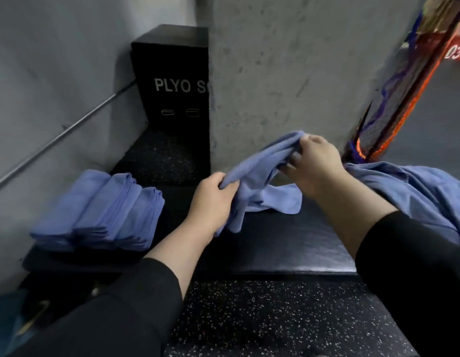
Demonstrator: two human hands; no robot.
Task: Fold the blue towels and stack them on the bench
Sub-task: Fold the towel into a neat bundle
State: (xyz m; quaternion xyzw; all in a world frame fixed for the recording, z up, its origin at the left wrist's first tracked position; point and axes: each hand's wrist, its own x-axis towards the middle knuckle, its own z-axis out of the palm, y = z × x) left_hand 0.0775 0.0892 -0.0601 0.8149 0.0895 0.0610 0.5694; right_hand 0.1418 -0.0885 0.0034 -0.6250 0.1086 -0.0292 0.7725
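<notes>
While both hands grip it, the towel (259, 176) hangs crumpled above the bench (288, 243), its lower folds sagging toward the black pad and one loose end spread flat on the pad near the pillar. The left hand (213, 199) pinches one bunched edge between thumb and curled fingers at the lower left of the cloth. The right hand (316, 158) is higher and farther from the body, fingers curled round the opposite gathered edge, so the cloth runs on a slant between the two. Both forearms are bare below pushed-up black sleeves (414, 253). At the left end of the bench lies the stack (102, 212) of folded blue towels, set in overlapping rows with the folded edges showing, well apart from the held one. At the right end, behind the right forearm, lies the pile (414, 191) of unfolded blue towels, rumpled and reaching the frame edge. Behind the bench stands a grey concrete pillar (275, 73). To its left, on the speckled floor (275, 313), stands a black box (172, 81) lettered "PLYO S", its remaining letters hidden by the pillar. A thin metal rail (64, 132) runs diagonally along the left wall. At upper right, orange and purple bands (404, 94) lean against the wall beside a red tag marked "03".
</notes>
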